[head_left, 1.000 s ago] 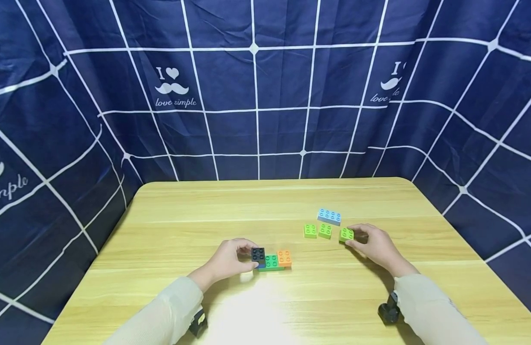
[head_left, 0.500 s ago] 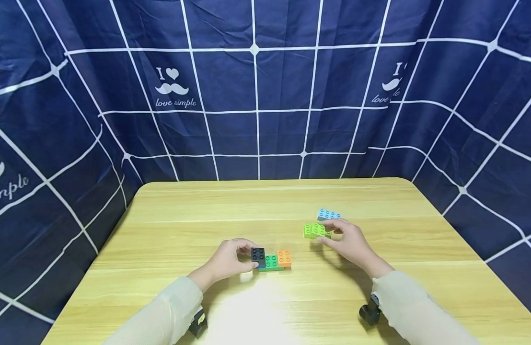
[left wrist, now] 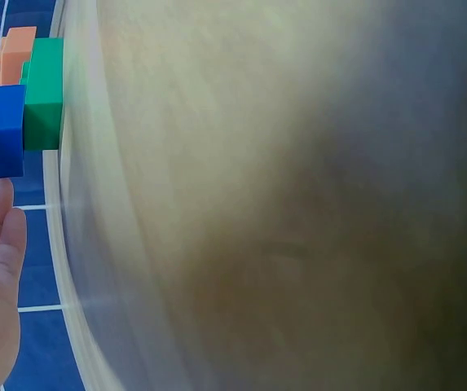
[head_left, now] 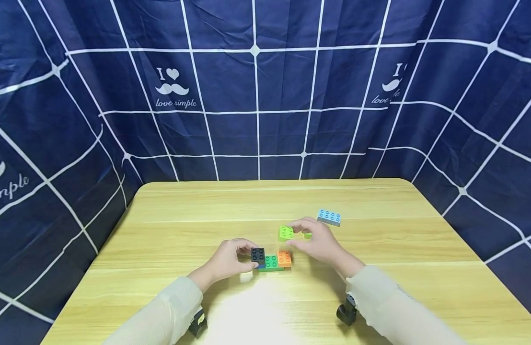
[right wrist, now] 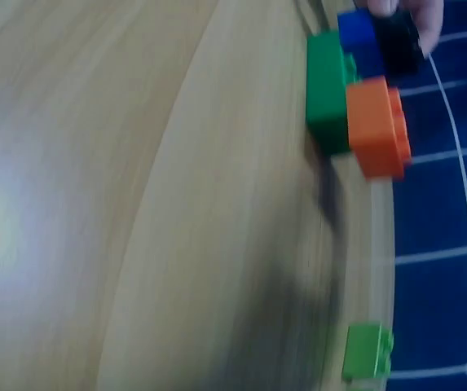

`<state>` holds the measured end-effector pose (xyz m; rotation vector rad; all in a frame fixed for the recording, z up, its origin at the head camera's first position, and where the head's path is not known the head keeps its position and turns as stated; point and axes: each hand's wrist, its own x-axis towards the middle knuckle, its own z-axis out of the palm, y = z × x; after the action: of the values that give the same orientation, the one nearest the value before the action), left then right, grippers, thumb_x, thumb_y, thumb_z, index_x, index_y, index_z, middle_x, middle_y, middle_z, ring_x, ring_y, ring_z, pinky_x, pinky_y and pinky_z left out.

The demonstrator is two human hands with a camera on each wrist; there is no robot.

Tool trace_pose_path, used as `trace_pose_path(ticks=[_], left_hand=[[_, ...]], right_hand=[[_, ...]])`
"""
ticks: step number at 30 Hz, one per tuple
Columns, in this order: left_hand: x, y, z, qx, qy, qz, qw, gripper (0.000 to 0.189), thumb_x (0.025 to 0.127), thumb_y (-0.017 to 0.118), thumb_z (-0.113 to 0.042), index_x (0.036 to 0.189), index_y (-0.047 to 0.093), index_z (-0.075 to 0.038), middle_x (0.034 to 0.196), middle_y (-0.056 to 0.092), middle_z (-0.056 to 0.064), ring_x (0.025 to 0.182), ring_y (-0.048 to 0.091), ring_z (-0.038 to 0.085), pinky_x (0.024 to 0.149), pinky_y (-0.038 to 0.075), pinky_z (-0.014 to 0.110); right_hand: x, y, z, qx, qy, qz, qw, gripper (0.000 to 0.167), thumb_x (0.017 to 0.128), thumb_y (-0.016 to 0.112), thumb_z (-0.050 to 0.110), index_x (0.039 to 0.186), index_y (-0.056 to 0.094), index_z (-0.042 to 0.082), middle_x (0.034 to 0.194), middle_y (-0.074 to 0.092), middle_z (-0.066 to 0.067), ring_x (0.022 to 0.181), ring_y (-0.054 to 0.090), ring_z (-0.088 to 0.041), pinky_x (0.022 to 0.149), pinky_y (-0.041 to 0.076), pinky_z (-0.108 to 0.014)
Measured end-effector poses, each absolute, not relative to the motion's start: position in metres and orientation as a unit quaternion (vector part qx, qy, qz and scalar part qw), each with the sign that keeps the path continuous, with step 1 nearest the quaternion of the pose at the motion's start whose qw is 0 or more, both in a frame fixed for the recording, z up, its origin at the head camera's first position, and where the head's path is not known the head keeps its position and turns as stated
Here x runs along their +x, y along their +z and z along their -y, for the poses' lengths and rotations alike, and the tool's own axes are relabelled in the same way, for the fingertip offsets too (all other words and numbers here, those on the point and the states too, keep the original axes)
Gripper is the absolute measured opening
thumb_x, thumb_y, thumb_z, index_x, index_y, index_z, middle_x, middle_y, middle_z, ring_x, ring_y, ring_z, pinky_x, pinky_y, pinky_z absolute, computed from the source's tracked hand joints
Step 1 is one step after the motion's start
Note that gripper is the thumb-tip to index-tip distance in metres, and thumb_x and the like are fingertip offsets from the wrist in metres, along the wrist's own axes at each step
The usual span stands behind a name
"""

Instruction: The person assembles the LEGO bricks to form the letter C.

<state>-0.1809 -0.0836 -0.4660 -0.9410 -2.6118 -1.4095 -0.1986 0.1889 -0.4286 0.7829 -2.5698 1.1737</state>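
Observation:
My left hand [head_left: 225,261] pinches a black toy building brick [head_left: 258,255] at the left end of a small build. Under the black brick is a blue brick [left wrist: 5,132], which sits on a longer green brick [head_left: 271,261]. An orange brick [head_left: 284,258] stands on the green brick's right end. Raised over the table just behind the build, a lime green brick [head_left: 285,233] is held between the thumb and fingers of my right hand [head_left: 316,241]. Another lime brick [right wrist: 366,352] shows low in the right wrist view; my right hand mostly covers the loose lime bricks in the head view.
A light blue long brick [head_left: 329,217] lies on the wooden table [head_left: 196,206] beyond my right hand. Dark blue cloth [head_left: 278,129] with white lines hangs behind the table and at both sides.
My right hand has carried the lime brick leftward from the right, passing over the other lime bricks to near the build. The left hand keeps its hold in the same place.

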Motion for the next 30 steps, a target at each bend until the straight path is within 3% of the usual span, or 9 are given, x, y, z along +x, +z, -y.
trace_pose_path(ticks=[8, 21, 30], left_hand=[[-0.182, -0.466, 0.085, -0.306, -0.454, 0.837, 0.008, 0.030, 0.077, 0.078, -0.012, 0.105, 0.069, -0.007, 0.098, 0.067, -0.003, 0.087, 0.062, 0.014, 0.081, 0.053, 0.035], [-0.182, -0.464, 0.085, -0.307, -0.457, 0.835, 0.003, 0.028, 0.077, 0.079, -0.012, 0.102, 0.068, -0.007, 0.098, 0.066, -0.002, 0.089, 0.062, 0.016, 0.083, 0.052, 0.033], [-0.182, -0.464, 0.085, -0.309, -0.458, 0.833, 0.003, 0.026, 0.077, 0.079, -0.011, 0.101, 0.069, -0.008, 0.099, 0.066, -0.002, 0.089, 0.061, 0.015, 0.083, 0.052, 0.032]], right_hand=[[-0.191, -0.425, -0.158, 0.305, 0.409, 0.858, 0.054, 0.038, 0.077, 0.080, 0.028, 0.112, 0.067, 0.017, 0.105, 0.062, 0.010, 0.096, 0.057, -0.011, 0.088, 0.048, -0.040], [-0.189, -0.432, -0.137, 0.348, 0.395, 0.850, 0.028, 0.036, 0.078, 0.080, 0.024, 0.112, 0.069, 0.017, 0.099, 0.061, 0.013, 0.095, 0.059, -0.015, 0.085, 0.050, -0.040], [-0.190, -0.434, -0.135, 0.354, 0.378, 0.856, 0.016, 0.036, 0.079, 0.079, 0.026, 0.112, 0.068, 0.018, 0.099, 0.060, 0.013, 0.094, 0.058, -0.012, 0.078, 0.051, -0.031]])
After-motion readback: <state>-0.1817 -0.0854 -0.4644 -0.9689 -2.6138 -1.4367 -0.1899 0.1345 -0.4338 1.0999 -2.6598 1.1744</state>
